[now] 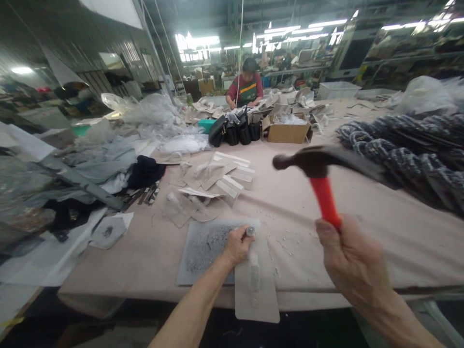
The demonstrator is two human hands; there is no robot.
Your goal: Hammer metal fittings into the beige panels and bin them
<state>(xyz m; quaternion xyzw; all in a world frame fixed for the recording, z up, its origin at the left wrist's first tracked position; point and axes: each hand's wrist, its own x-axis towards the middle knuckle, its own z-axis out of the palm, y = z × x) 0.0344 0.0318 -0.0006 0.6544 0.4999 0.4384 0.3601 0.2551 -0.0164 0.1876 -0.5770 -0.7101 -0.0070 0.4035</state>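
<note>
My right hand (353,258) is wrapped round the red grip of a claw hammer (324,193), raised above the table on the right. My left hand (236,249) pinches a short, round metal punch (250,231) upright, its flat top facing up. Below it lies a beige panel (257,304) with a strip of clear plastic wrap along its middle; its near end juts past the table edge. Under the panel and my left hand is a grey, pitted board (203,249). The punch's lower end is hidden.
Beige pieces (217,179) with plastic lie piled beyond the board. Black bags (235,130) and a cardboard box (288,130) stand farther back. Dark wrapped handles (409,145) are heaped at right, plastic sheeting (145,116) at left. A person (248,84) works across the table.
</note>
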